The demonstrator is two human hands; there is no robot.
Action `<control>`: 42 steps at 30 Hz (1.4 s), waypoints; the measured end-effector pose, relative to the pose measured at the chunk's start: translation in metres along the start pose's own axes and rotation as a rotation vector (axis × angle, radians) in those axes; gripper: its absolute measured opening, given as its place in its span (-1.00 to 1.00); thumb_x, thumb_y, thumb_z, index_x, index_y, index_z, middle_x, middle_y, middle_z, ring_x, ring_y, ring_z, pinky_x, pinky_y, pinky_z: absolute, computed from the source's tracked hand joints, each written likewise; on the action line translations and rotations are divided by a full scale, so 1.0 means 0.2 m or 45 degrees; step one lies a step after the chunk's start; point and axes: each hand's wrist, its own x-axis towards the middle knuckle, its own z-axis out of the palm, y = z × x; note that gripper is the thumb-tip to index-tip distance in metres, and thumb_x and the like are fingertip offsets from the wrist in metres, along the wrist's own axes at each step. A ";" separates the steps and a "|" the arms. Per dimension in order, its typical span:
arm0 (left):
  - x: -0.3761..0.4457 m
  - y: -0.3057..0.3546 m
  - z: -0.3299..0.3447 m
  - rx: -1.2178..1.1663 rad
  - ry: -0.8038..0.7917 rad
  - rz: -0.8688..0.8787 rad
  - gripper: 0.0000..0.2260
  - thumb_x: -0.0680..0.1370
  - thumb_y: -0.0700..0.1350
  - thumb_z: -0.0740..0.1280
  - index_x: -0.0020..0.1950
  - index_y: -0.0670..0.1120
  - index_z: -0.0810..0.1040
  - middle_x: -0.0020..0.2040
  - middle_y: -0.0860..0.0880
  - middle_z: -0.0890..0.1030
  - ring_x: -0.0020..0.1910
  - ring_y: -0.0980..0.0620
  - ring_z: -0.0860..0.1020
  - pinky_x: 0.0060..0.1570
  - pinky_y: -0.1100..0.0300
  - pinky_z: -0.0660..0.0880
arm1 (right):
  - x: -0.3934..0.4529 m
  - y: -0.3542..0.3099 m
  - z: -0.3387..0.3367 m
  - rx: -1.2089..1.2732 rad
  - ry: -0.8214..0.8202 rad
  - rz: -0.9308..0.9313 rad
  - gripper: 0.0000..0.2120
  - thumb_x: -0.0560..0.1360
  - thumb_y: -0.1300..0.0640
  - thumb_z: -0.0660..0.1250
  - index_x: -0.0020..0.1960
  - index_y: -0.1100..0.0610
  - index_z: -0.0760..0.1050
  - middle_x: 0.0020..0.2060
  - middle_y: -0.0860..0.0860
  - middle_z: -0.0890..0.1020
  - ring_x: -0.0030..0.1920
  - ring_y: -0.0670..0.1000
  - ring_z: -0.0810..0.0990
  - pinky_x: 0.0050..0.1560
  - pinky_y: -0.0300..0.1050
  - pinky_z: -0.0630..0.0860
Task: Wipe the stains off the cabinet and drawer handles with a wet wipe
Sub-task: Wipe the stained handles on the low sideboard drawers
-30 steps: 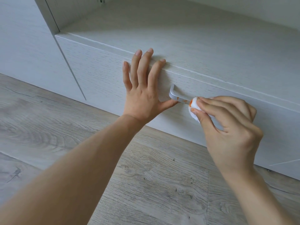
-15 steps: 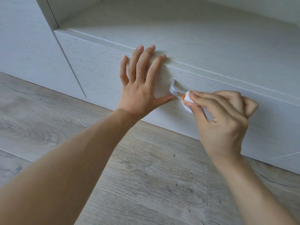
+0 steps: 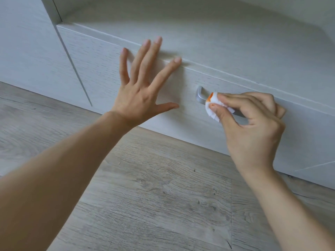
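Note:
A silver drawer handle (image 3: 200,97) is fixed on the pale wood drawer front (image 3: 101,69). My right hand (image 3: 252,127) pinches a folded white wet wipe (image 3: 213,105) around the handle near its left end; the wipe has an orange stain at its left tip. Most of the handle is hidden under that hand. My left hand (image 3: 143,89) is spread flat with straight fingers against the drawer front, left of the handle, its fingertips reaching the drawer's top edge.
The cabinet top (image 3: 217,42) runs above the drawer. A cabinet door panel (image 3: 27,57) stands to the left. Grey wood-look flooring (image 3: 154,196) lies below the drawer.
My right hand slid the wipe leftward along the handle toward its left end. My left hand shifted left and spread wider, its thumb no longer beside the handle.

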 end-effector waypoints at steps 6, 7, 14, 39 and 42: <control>-0.04 -0.05 0.01 -0.014 -0.034 -0.029 -0.10 0.40 0.44 0.25 0.52 -0.09 0.07 0.44 -0.39 0.17 0.42 -0.30 0.04 0.35 -0.26 -0.10 | 0.00 -0.01 0.01 -0.008 -0.045 0.070 -0.89 0.41 0.14 0.45 -0.09 0.15 0.65 -0.25 -0.17 0.54 -0.12 -0.08 0.50 0.00 -0.08 0.27; -0.04 -0.06 0.01 -0.012 -0.028 -0.028 -0.09 0.40 0.44 0.25 0.52 -0.09 0.06 0.44 -0.37 0.14 0.42 -0.30 0.05 0.35 -0.28 -0.09 | 0.01 -0.02 0.02 0.004 -0.047 0.081 -0.89 0.41 0.14 0.45 -0.09 0.15 0.64 -0.25 -0.17 0.53 -0.12 -0.08 0.50 0.00 -0.11 0.27; -0.04 -0.06 0.04 -0.002 0.031 -0.016 -0.11 0.38 0.39 0.33 0.50 -0.08 0.08 0.44 -0.23 0.07 0.42 -0.26 0.04 0.40 -0.18 -0.22 | 0.02 -0.05 0.06 -0.006 -0.031 0.033 -0.91 0.42 0.14 0.45 -0.11 0.15 0.63 -0.26 -0.20 0.50 -0.16 -0.05 0.51 -0.04 -0.07 0.28; -0.04 -0.06 0.11 0.026 0.173 -0.010 -0.13 0.41 0.45 0.24 0.50 -0.02 0.01 0.42 -0.19 0.12 0.43 -0.19 0.02 0.41 -0.20 -0.15 | 0.05 -0.13 0.16 -0.202 0.096 -0.046 -0.93 0.45 0.16 0.43 -0.18 0.15 0.62 -0.37 -0.04 0.60 -0.23 0.08 0.52 -0.13 -0.06 0.24; -0.04 -0.07 0.10 0.022 0.162 -0.010 -0.12 0.41 0.45 0.26 0.50 -0.02 0.00 0.42 -0.19 0.12 0.44 -0.19 0.01 0.40 -0.20 -0.13 | 0.04 -0.13 0.17 -0.246 0.138 -0.047 -0.92 0.47 0.15 0.42 -0.18 0.14 0.63 -0.40 -0.04 0.58 -0.22 0.04 0.48 -0.14 -0.05 0.25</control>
